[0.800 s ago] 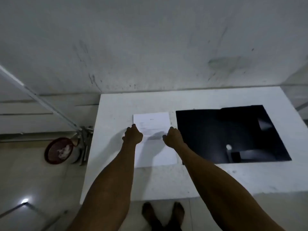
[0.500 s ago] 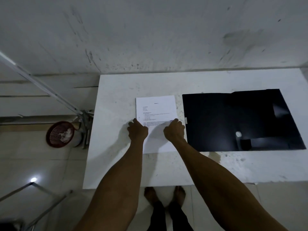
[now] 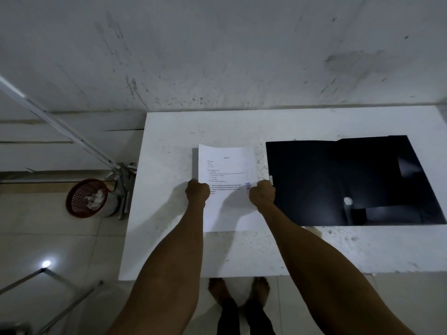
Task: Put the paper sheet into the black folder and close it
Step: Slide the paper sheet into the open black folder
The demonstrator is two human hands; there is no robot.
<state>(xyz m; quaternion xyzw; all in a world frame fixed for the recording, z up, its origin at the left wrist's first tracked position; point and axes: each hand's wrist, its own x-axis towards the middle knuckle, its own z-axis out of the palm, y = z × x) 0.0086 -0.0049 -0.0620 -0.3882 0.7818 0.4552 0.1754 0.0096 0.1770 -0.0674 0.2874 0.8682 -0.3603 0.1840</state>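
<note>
Two bare hands grip a printed paper sheet (image 3: 226,187) by its long edges on a white table (image 3: 242,252): the left hand (image 3: 197,192) is curled into a fist on the sheet's left edge, the right hand (image 3: 262,193) likewise closed on the right edge, fingers folded under so the pinch itself is hidden. The thin white sheet bows slightly between them, its far edge curving, its near part lying flat on the tabletop; lines of small dark type run across the upper half and a purple stamp mark shows just beside the right hand. Just right of the sheet, the black folder (image 3: 338,180) lies opened flat on the same table, a smooth, glossy rectangle with a darker inner flap on its far right half and a round spot of reflected light near its front edge. The tabletop is matte, pale and speckled with grit. Beyond it stands a scuffed, stained grey wall (image 3: 217,56). On the tiled floor to the left sits a round red mesh basket (image 3: 87,198) holding crumpled white paper.
</note>
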